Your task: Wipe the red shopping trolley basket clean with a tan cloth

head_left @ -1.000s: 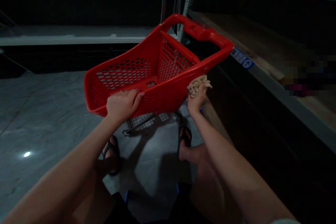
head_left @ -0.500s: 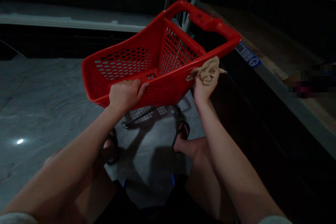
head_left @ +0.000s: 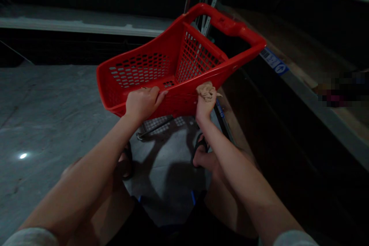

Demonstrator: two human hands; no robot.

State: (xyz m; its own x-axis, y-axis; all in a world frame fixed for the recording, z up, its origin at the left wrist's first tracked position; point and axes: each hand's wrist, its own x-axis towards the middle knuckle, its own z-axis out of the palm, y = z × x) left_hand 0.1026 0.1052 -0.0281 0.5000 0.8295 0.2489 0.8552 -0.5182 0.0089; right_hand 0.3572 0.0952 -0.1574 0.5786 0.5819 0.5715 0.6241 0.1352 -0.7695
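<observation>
A red plastic shopping cart (head_left: 178, 102) with slotted basket walls stands in front of me, its handle toward the upper right. My left hand (head_left: 141, 102) is closed over the near rim of the basket, fingers inside and thumb along the edge. Bunched in my right hand (head_left: 205, 108) is a beige cloth (head_left: 206, 91), pressed to the outer near side of the basket below the rim. The fingertips of my right hand are partly hidden by the cloth.
Behind the cart runs a pale shelf (head_left: 86, 23) with a white upright post (head_left: 215, 0). A dark shelf edge with a blue label (head_left: 273, 61) lies at the right. My sandalled feet (head_left: 200, 150) rest on the grey floor (head_left: 57, 115) near the cart's wheels.
My right hand has slid the cloth down and to the left along the cart's side, away from the handle end. The left hand keeps its hold, and the cart appears shifted slightly right.
</observation>
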